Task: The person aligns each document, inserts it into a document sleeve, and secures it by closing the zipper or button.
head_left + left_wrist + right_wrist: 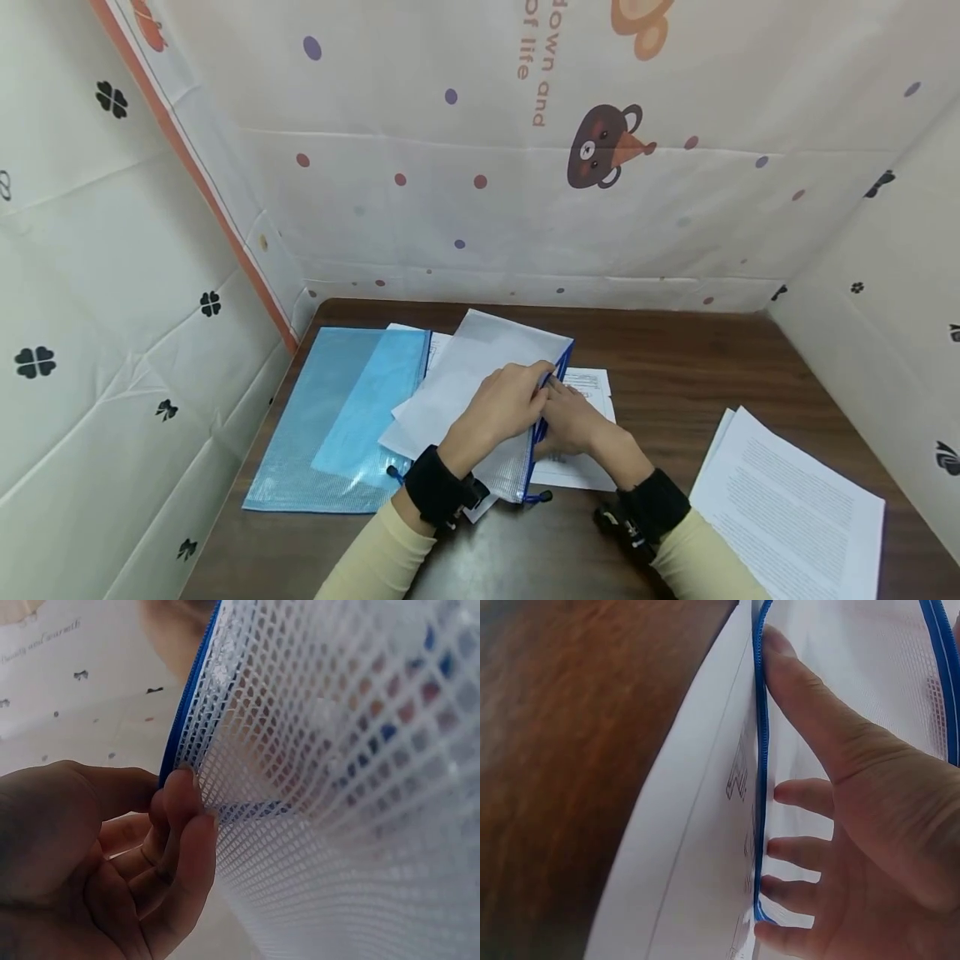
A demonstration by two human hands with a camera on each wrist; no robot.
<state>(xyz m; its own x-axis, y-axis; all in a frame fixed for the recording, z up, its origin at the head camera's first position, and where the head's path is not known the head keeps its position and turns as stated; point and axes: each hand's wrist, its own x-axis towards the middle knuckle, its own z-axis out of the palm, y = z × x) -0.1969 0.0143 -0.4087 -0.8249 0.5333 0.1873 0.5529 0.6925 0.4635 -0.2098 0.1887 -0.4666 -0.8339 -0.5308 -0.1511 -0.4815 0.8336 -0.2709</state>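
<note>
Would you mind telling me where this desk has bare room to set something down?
Bare wood shows between the printed sheet under the hands and the paper stack at right, and along the back wall. The left half is crowded: blue pouches and the white mesh pouch held by both hands.

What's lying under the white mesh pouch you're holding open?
Under the white mesh pouch lie a printed sheet on the right and a blue pouch on the left. How far either runs beneath is hidden.
</note>
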